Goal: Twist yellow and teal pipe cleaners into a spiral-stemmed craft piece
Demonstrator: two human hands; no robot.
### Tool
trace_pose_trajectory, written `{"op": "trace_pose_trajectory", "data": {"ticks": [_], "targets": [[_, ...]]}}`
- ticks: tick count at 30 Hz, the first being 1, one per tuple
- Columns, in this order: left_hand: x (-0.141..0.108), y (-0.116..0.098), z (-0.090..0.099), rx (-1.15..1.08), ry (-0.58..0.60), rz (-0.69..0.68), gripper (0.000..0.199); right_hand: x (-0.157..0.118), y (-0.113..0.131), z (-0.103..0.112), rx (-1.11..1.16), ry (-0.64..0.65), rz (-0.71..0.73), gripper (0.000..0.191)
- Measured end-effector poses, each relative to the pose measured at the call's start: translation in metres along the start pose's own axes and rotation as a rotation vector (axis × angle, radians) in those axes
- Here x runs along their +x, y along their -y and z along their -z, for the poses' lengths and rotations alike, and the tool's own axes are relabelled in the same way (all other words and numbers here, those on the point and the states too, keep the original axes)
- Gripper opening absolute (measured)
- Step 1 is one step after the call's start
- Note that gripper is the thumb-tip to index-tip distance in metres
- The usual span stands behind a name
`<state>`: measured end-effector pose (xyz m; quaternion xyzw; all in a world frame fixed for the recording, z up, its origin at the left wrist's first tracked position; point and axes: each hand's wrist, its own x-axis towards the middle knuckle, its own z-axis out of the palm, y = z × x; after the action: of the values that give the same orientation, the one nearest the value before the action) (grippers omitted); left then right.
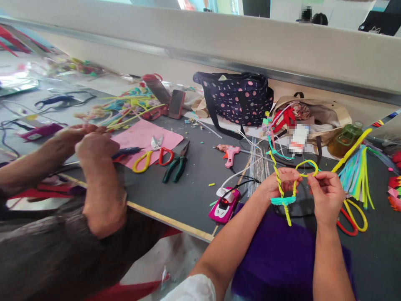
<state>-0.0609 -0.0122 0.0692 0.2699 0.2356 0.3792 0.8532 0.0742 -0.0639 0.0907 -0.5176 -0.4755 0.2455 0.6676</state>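
Observation:
Between both hands a yellow pipe cleaner (308,163) is bent into a loop. My left hand (280,182) pinches one side of it. My right hand (327,192) has its thumb and fingers closed on the other side. Below my left fingers hangs a twisted yellow length with a turquoise crosspiece (282,201) near its lower end. Right of my right hand lies a bundle of cut pipe cleaners (355,175) in turquoise, yellow and lilac. Scissors (357,215) with red and yellow handles lie partly hidden behind my right wrist.
A co-worker's hands (95,140) work at the left. Nearby are scissors (156,152), green-handled pliers (177,163), a pink glue gun (230,154) and a magenta power strip (224,207). Farther back stand a patterned bag (238,100) and a green bottle (347,138). Purple cloth (275,259) covers my lap.

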Motion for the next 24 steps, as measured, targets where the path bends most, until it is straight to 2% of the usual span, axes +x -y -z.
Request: {"op": "trace_pose_trajectory", "data": {"ticks": [8,13,17,21,24], "targets": [[0.001,0.002,-0.001,0.02,0.006,-0.033,0.033,0.002,0.0,-0.008,0.295,-0.017,-0.174,0.035],[0.0,0.005,-0.003,0.055,0.079,0.03,0.036,0.005,-0.003,-0.005,0.42,0.1,-0.322,0.037],[0.003,0.008,0.0,0.065,0.107,0.068,0.034,0.008,-0.012,-0.002,0.383,0.167,-0.387,0.036],[0.006,0.008,0.002,0.056,0.031,0.073,0.033,0.008,-0.019,-0.002,0.216,0.114,-0.331,0.027],[0.007,0.007,0.002,0.039,-0.028,0.042,0.033,0.007,-0.018,-0.003,0.158,0.138,-0.313,0.026]]}}
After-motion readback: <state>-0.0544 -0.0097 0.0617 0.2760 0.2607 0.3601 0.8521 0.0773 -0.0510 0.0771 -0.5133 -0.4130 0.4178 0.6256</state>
